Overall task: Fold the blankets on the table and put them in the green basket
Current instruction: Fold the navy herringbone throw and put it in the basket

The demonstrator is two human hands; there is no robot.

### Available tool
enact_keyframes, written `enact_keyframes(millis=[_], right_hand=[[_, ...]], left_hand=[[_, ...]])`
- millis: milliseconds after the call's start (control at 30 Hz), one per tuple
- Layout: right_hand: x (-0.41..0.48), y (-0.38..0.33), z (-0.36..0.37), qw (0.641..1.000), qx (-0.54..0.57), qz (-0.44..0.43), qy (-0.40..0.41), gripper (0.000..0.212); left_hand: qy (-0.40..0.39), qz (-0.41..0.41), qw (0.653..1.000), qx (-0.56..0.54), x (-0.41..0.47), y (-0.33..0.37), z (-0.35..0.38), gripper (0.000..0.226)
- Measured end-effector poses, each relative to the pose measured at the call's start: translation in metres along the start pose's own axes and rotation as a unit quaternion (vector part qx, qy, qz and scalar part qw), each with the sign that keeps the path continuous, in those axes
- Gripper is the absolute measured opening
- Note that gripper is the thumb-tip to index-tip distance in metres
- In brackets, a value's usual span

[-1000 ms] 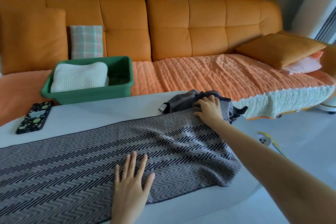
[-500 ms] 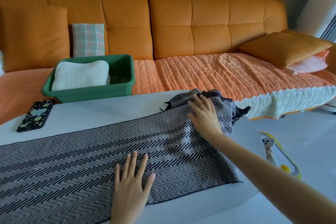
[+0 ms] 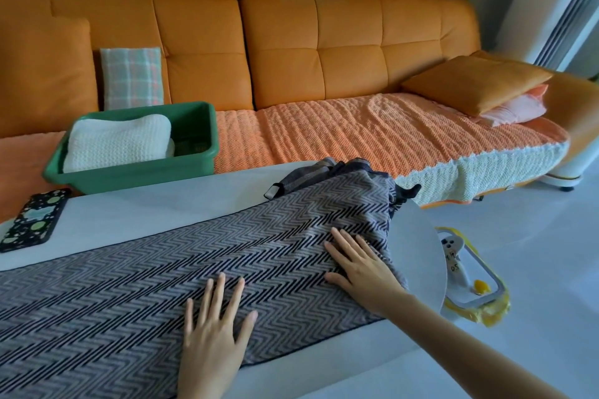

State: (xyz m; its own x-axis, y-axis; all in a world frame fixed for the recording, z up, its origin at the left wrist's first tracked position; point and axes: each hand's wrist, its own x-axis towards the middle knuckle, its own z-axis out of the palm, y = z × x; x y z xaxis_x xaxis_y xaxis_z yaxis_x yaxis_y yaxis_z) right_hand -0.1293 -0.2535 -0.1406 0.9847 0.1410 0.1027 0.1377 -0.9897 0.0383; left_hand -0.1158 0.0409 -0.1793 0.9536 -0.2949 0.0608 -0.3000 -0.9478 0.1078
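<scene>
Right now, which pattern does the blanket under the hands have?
A grey and black zigzag (herringbone) blanket, clearest in the head view.

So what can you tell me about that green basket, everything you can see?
The green basket looks like smooth plastic, rectangular, with a thick rolled rim and slanted walls. It sits upright on the orange sofa seat, just behind the table's far edge. Inside, a folded white knitted blanket fills the left part and rises above the rim; the right part shows dark bottom. A plaid cushion stands behind it. No hand touches it.
</scene>
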Motion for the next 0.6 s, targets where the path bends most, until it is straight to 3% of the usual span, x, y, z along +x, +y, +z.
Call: enact_keyframes(millis=[67,133,200,267,333,433,500,600], right_hand=[[-0.008,0.006,-0.004,0.994,0.027,0.044,0.100,0.065],[-0.013,0.021,-0.014,0.958,0.164,0.176,0.158,0.066],[-0.009,0.035,-0.025,0.872,0.337,0.326,0.140,0.076],[0.006,0.042,-0.036,0.785,0.443,0.403,0.158,0.076],[0.023,0.041,-0.042,0.747,0.465,0.439,0.184,0.062],[0.048,0.033,-0.049,0.748,0.447,0.445,0.207,0.021],[0.062,0.022,-0.057,0.766,0.430,0.410,0.245,0.018],[0.075,-0.010,-0.072,0.847,0.351,0.301,0.263,0.020]], left_hand=[[-0.005,0.004,1.000,-0.003,0.001,0.000,-0.001,0.064],[-0.008,0.004,1.000,-0.003,0.001,0.000,-0.001,0.064],[-0.027,0.000,1.000,-0.011,0.001,0.000,-0.001,0.065],[-0.047,0.002,0.999,-0.023,0.000,0.000,-0.005,0.065],[-0.051,0.010,0.998,-0.035,0.000,0.001,-0.008,0.065],[-0.062,0.008,0.997,-0.054,0.001,0.003,-0.007,0.066],[-0.080,-0.015,0.994,-0.069,0.002,0.004,-0.008,0.070],[-0.012,-0.015,0.996,-0.083,0.003,0.006,-0.006,0.090]])
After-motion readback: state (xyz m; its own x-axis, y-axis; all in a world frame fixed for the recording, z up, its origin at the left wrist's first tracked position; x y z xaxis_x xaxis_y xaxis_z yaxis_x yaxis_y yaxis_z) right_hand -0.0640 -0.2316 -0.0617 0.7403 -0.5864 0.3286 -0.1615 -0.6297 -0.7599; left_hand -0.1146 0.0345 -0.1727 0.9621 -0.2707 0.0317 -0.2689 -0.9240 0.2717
